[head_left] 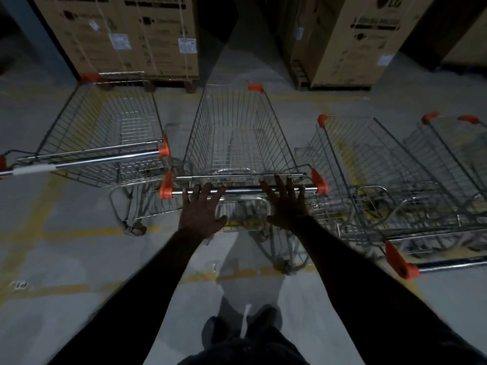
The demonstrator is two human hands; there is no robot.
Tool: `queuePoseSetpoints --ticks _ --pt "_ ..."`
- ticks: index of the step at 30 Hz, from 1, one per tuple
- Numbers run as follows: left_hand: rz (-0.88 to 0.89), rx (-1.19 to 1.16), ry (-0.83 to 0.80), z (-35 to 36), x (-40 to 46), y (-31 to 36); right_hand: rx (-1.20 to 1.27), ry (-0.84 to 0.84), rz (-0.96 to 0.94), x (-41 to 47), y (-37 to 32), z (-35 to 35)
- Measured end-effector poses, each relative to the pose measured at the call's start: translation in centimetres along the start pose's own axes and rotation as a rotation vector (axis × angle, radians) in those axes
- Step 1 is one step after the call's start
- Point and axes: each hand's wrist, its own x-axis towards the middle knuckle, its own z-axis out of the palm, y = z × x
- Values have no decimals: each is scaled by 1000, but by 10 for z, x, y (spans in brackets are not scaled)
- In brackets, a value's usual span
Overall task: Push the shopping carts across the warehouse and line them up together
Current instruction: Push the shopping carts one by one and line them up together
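Wire carts fill the middle band of the frame, and you are slotting one into the row. At the left, the left cart (105, 133) stands with its handle toward you, its orange end cap just beside the orange cap of the middle cart (237, 138), the one you are working. Your left hand (201, 209) lies flat over the middle cart's handle bar (245, 191), fingers spread and not curled around it; your right hand (287, 204) does the same a little further along, palm down, fingers splayed past the bar. Neither hand grips: both are open and only rest or press on the bar.

By the look of it, the crossing is over and the aligning step is in hand. The middle cart's handle sits nearer you than the left cart's, so the next move likely calls for a short, straight shove forward until the handles come level, with equal pressure from both palms so that the nose does not swing.

Mind what is ahead: cardboard boxes (126, 35) at the upper left and a second box (350, 40) at the upper right stand close beyond the carts' noses, with a dark gap between them. To the right, the right cart (369, 164) is angled, its handle well toward you at the lower right edge, and another cart (458, 151) is nested beside it. The right cart's basket is close to your cart's right side and could snag. Yellow floor lines (37, 214) run under the row.
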Motion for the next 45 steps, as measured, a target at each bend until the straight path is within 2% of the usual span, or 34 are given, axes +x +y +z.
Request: queuePoseSetpoints --ticks 10,20,24,33,45 --pt "13 -98 35 0 -61 18 56 -21 -19 -65 -3 8" --pt "-13 -158 -6 0 -118 50 85 57 -50 -137 7 24" --pt "-16 -138 -39 4 -136 70 80 58 -61 -158 19 30" --pt "-13 -82 -6 4 -160 98 85 55 -48 -187 32 38" --pt "50 -36 13 1 -179 93 18 5 -4 -205 16 36"
